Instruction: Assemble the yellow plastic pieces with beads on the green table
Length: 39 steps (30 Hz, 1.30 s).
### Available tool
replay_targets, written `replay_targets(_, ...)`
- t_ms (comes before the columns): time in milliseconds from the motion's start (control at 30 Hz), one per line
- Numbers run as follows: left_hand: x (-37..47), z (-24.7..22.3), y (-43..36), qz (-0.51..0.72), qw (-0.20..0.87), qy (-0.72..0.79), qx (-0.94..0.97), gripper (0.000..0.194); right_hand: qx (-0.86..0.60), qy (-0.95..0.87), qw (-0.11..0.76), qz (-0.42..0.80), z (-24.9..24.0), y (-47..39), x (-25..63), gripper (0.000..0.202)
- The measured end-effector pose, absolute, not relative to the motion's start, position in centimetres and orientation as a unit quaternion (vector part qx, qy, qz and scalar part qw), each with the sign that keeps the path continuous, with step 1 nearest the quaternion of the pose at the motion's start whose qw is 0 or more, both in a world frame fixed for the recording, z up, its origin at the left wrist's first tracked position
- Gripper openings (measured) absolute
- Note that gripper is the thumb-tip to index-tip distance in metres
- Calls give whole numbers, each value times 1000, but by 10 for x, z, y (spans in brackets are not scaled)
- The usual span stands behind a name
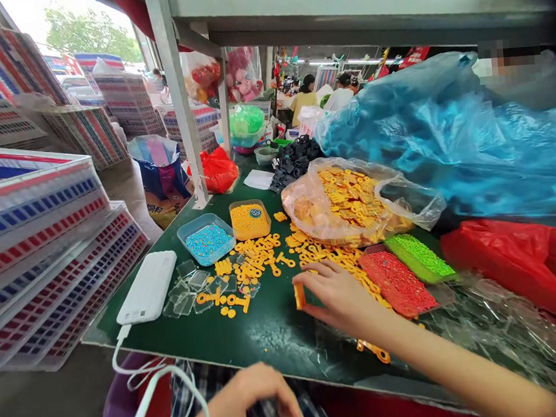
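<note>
My right hand (334, 293) is closed in a pinch over the middle of the green table. Between its thumb and fingers stands a small flat orange plastic piece (299, 295). My left hand (253, 394) is low at the table's front edge, fingers curled toward the thumb; the frame's bottom cuts it off, and I cannot make out anything in it. Loose orange plastic parts (257, 257) lie scattered beyond my hands. Thin clear plastic pieces (188, 291) are on the left. An orange ring-ended part (376, 352) rests beneath my right forearm.
Trays of blue beads (208, 240), yellow beads (249, 220), red beads (397, 279) and green beads (419, 256) surround the parts. Behind is a plastic bag (306, 200) of orange parts. A white power bank (148, 287) with a cable sits left. A shelf post (178, 101) rises behind.
</note>
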<state>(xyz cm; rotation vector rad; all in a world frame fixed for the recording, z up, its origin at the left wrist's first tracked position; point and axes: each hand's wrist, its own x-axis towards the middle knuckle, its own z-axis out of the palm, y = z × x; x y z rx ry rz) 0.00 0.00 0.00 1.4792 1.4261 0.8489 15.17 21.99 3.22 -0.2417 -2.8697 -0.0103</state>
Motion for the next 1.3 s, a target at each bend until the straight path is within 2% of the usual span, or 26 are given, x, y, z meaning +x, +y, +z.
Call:
replay_targets(100, -21, 23, 27, 437, 297, 657, 537, 18, -88, -983, 149, 62, 22, 211, 155, 27)
replay_targets(200, -49, 43, 60, 528, 186, 669, 489, 26, -108, -975, 154, 117, 15, 214, 154, 30)
replay_targets(367, -72, 65, 134, 581, 81, 654, 478, 33, -129, -955, 162, 213, 3, 225, 155, 37)
replay_targets(433, -71, 70, 164, 554, 53, 655, 511, 34, -127, -943, 165, 259, -1, 226, 158, 38)
replay_targets(500, -66, 69, 189, 430, 76, 670, 600, 29, -133, -931, 170, 295, -4, 227, 161, 34)
replay_targets(567, -60, 62, 205, 247, 125, 669, 690, 21, -148, -926, 170, 304, -7, 229, 163, 29)
replay_targets(633, -54, 51, 212, 97, 145, 656, 734, 16, -162, -934, 168, 272, -9, 231, 165, 26)
replay_targets(700, -50, 39, 213, 30, 125, 658, 742, 21, -154, -949, 165, 218, -10, 234, 165, 25)
replay_targets(867, -49, 25, 214, 2, 110, 669, 735, 24, -124, -966, 173, 147, -11, 242, 165, 15)
replay_targets(1067, -51, 24, 215, 52, 155, 664, 730, 16, -131, -966, 197, 107, -11, 240, 164, 12)
replay_targets(1233, -43, 34, 203, 158, 188, 653, 717, 33, -155, -960, 203, 110, -11, 238, 164, 16)
replay_targets(1300, -39, 37, 201, 170, 219, 646, 711, 32, -160, -959, 209, 101, -10, 238, 164, 16)
